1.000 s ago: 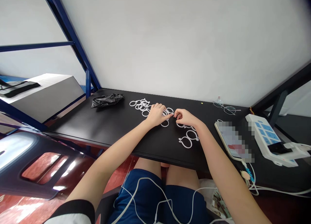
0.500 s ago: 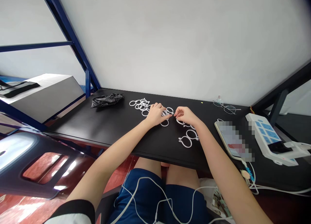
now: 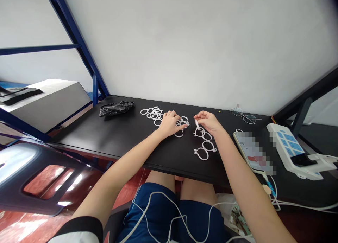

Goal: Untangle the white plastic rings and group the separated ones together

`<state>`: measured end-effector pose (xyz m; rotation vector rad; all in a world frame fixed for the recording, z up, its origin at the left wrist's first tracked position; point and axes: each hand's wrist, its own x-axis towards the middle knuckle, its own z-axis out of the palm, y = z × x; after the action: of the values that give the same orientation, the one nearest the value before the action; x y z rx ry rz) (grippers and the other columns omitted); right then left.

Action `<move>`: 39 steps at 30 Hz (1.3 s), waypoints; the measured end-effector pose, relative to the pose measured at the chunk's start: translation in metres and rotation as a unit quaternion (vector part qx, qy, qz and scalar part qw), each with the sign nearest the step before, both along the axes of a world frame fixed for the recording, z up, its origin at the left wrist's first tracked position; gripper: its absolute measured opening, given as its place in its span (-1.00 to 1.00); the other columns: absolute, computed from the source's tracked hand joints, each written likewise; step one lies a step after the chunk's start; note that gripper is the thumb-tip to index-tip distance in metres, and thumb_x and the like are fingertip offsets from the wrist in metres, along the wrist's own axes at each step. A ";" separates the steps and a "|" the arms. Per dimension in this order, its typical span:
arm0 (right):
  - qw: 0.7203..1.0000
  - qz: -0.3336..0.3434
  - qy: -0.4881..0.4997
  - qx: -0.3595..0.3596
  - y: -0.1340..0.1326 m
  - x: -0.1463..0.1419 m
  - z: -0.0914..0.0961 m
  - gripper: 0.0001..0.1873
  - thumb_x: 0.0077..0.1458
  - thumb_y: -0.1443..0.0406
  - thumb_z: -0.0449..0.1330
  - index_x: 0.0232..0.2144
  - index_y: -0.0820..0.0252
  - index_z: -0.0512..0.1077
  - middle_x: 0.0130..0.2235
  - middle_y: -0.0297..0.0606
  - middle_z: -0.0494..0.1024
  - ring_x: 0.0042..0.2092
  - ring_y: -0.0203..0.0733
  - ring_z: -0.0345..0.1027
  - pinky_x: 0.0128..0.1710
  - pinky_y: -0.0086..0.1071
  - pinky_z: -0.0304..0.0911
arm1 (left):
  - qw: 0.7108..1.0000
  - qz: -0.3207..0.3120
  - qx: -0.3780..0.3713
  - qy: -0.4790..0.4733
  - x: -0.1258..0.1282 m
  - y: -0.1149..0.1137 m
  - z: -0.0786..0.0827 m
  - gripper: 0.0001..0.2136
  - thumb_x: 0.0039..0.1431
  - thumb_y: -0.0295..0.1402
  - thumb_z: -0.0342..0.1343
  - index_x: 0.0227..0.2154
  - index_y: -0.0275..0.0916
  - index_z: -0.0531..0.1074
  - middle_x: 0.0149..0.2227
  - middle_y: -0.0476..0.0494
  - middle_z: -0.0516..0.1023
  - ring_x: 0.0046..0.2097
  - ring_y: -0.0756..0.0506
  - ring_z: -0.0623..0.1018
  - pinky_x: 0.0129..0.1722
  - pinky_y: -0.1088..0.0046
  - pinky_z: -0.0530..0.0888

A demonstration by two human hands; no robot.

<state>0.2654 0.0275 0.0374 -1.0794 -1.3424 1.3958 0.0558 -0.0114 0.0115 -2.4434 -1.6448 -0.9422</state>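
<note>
Pinched in the fingertips of my right hand [image 3: 208, 121] is a white curtain ring [image 3: 197, 125], seen nearly edge-on. Just below it, several curtain rings [image 3: 202, 153] with small eyelets lie in a staggered line, partly overlapping. My left hand [image 3: 167, 124] rests on a small group of rings [image 3: 179, 133], its thumb stretched out to the right and apart from the curled fingers. The palm hides part of that group. Left of this hand lies a looser pile of the same rings [image 3: 151, 115].
A crumpled black plastic bag [image 3: 116, 108] lies at the left on the black tabletop [image 3: 126, 134]. To the right are glasses [image 3: 246, 116], a phone [image 3: 250, 151] on a cable, and a white power strip [image 3: 293, 148]. A white wall [image 3: 169, 53] rises behind.
My right hand has moved slightly right and up, and a ring now shows in its fingertips. More of the rings beneath it are visible. The left hand stays in place.
</note>
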 end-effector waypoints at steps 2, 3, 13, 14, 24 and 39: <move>0.999 -0.012 0.026 -0.015 0.003 0.002 0.000 -0.65 -0.51 0.47 0.32 -0.58 0.16 0.28 -0.39 -0.35 0.52 -0.34 -0.29 0.39 -0.27 -0.36 0.34 | 1.000 -0.003 0.006 -0.009 0.000 -0.001 0.001 -0.60 0.09 0.05 0.15 -0.24 -0.20 0.51 -0.23 -0.15 0.43 -0.11 -0.18 0.39 -0.02 0.21 0.30; 0.999 -0.018 0.035 -0.016 0.004 0.003 0.000 -0.63 -0.51 0.45 0.34 -0.57 0.15 0.27 -0.39 -0.36 0.51 -0.34 -0.28 0.39 -0.26 -0.33 0.36 | 1.000 -0.005 0.011 -0.014 0.001 -0.001 0.002 -0.61 0.11 0.03 0.15 -0.24 -0.20 0.51 -0.23 -0.15 0.44 -0.11 -0.18 0.39 -0.02 0.20 0.30; 0.998 -0.040 0.044 0.004 -0.003 -0.007 0.001 -0.52 -0.55 0.29 0.52 -0.56 0.14 0.33 -0.41 -0.33 0.57 -0.32 -0.19 0.49 -0.20 -0.26 0.41 | 0.993 -0.087 0.071 -0.042 0.002 -0.010 0.013 -0.57 0.24 -0.04 0.03 0.03 -0.22 0.33 -0.15 -0.17 0.46 -0.08 -0.15 0.41 0.05 0.25 0.25; 0.999 -0.026 0.031 0.014 -0.006 -0.009 0.001 -0.53 -0.54 0.26 0.52 -0.56 0.15 0.35 -0.41 -0.31 0.58 -0.32 -0.18 0.50 -0.19 -0.25 0.41 | 0.991 -0.106 0.074 -0.044 0.002 -0.011 0.014 -0.55 0.24 -0.03 0.03 0.06 -0.23 0.30 -0.14 -0.18 0.46 -0.07 -0.15 0.41 0.06 0.25 0.25; 0.996 0.022 -0.031 0.086 -0.022 -0.024 0.003 -0.61 -0.40 0.12 0.51 -0.56 0.18 0.46 -0.36 -0.19 0.64 -0.24 -0.04 0.54 -0.16 -0.20 0.43 | 0.984 -0.162 0.072 -0.006 0.004 -0.011 0.014 -0.67 0.25 -0.02 0.00 -0.22 -0.21 0.41 -0.24 -0.15 0.48 -0.15 -0.13 0.41 0.06 0.21 0.24; 0.994 0.026 -0.064 0.088 -0.022 -0.021 0.008 -0.64 -0.34 0.10 0.48 -0.53 0.20 0.50 -0.39 -0.20 0.63 -0.43 -0.23 0.43 -0.43 -0.35 0.31 | 0.981 -0.180 0.066 0.006 0.001 -0.007 0.011 -0.70 0.26 -0.06 0.02 -0.32 -0.22 0.40 -0.22 -0.16 0.45 -0.19 -0.09 0.40 -0.13 0.33 0.32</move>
<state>0.2443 0.0059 0.0453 -1.0364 -1.5657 1.2371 0.0565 -0.0188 0.0226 -2.6934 -1.1122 -1.0324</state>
